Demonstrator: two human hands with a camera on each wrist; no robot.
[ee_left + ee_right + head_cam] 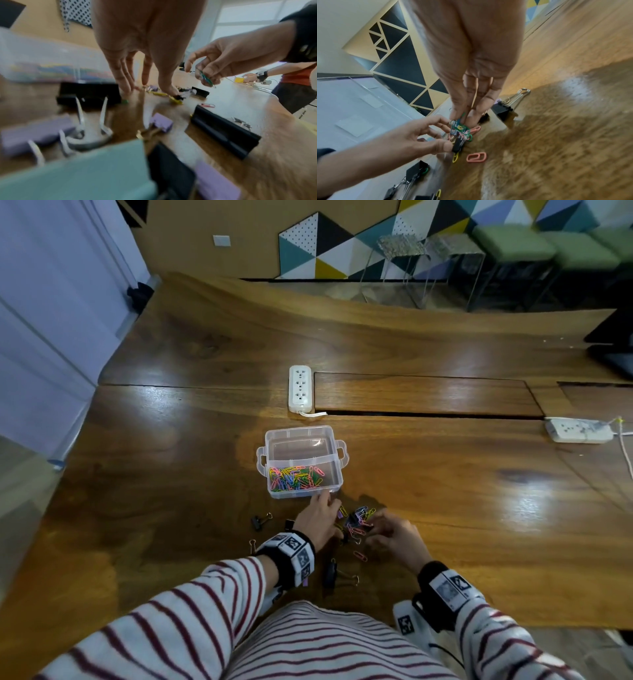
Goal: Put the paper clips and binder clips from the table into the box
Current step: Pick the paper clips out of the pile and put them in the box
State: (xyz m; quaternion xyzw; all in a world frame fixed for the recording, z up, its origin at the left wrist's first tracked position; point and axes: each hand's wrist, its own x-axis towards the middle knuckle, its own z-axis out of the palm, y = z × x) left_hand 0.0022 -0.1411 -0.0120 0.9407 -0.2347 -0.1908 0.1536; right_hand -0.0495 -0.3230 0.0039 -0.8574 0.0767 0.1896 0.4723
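The clear plastic box (303,463) stands on the wooden table (445,508), with several coloured paper clips in its near compartment. Just in front of it lies a loose pile of paper clips (358,520). My left hand (325,508) reaches down with straight fingers, its fingertips (126,86) touching the pile, its thumb beside a black binder clip (458,146). My right hand (371,529) pinches a bunch of paper clips (460,128) just above the table. Black binder clips (258,522) (330,573) and purple binder clips (161,123) lie around my wrists.
A white power strip (300,388) lies behind the box, and a second strip (579,431) with a cable lies at the right. A loose pink paper clip (476,157) lies near the pile. Another person (295,86) works at the table's far end.
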